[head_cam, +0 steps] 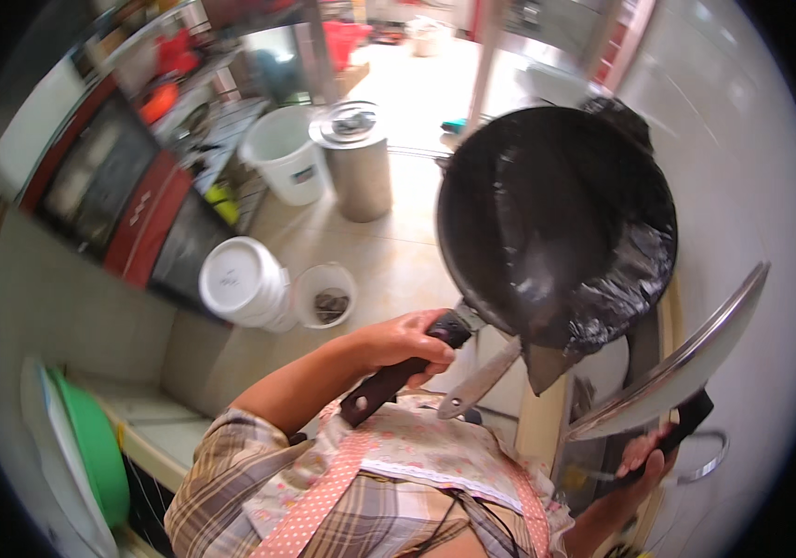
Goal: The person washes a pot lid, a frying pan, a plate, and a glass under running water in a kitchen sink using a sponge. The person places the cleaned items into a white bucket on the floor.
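Note:
My left hand (415,347) is closed around the dark handle of a black wok (502,230), which it holds out ahead of the body. Beside that handle, another handle (479,380), pale with a hole at its end, sticks out below the wok's rim. Crumpled black plastic (614,300) lies at the wok's right side; whether it is inside or behind cannot be told. At the lower right, my right hand (642,457) grips the black handle of a round lid (684,363) with a metal rim. The lid is tilted on edge, apart from the wok.
A lidded white bucket (234,275), an open bin (325,296) with dark matter, a white tub (283,157) and a steel canister (359,167) stand on the floor. A red-and-black cabinet (136,199) is at left, a green basin (87,446) lower left, a tiled wall (740,160) right.

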`<action>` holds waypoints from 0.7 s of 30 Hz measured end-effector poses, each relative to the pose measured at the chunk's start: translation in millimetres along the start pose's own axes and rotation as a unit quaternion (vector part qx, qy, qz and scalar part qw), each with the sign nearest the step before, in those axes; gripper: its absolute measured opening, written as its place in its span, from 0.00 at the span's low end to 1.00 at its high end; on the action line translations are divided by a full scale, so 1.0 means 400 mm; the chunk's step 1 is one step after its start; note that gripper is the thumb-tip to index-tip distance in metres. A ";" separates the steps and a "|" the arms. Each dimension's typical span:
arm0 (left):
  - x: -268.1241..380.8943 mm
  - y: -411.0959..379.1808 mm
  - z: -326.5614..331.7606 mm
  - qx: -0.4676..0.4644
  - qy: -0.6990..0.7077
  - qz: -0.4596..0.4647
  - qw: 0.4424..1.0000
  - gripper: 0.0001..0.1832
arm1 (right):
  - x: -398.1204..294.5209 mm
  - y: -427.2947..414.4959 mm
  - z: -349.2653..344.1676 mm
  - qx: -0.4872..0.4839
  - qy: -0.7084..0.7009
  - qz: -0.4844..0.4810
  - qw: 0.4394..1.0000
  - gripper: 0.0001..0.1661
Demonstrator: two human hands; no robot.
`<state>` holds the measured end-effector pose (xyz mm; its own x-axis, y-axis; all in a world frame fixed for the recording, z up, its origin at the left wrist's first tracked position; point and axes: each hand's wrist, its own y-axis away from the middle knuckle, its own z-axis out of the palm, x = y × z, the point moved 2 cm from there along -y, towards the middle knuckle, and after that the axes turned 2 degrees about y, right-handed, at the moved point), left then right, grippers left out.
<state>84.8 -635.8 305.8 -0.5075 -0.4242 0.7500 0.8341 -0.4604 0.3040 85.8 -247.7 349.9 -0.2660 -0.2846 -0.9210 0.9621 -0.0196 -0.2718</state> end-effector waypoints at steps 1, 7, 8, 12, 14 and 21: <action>-0.009 0.021 -0.033 0.024 -0.007 0.014 1.000 0.19 | 0.026 -0.012 0.018 -0.008 0.007 0.011 1.000 0.31; -0.083 0.121 -0.156 0.015 0.027 0.103 0.994 0.24 | 0.146 -0.110 0.089 -0.143 0.055 -0.004 0.988 0.30; -0.115 0.117 -0.201 0.076 -0.016 0.173 0.982 0.24 | 0.167 -0.124 0.133 -0.161 0.050 0.014 0.986 0.30; -0.131 0.133 -0.252 0.143 -0.046 0.183 0.972 0.25 | 0.190 -0.177 0.271 -0.187 0.072 0.051 0.978 0.29; -0.151 0.164 -0.280 0.162 -0.061 0.199 0.965 0.25 | 0.216 -0.193 0.318 -0.193 0.100 0.038 0.975 0.28; -0.219 0.316 -0.415 0.281 -0.085 0.155 0.943 0.37 | 0.284 -0.216 0.609 -0.306 0.059 0.088 0.946 0.33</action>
<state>198.9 -786.4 181.2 -0.2188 -0.3164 0.9231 0.9437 0.1718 0.2826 -13.0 -511.8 336.7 -0.1437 -0.1219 -0.9821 0.7874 0.5870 -0.1881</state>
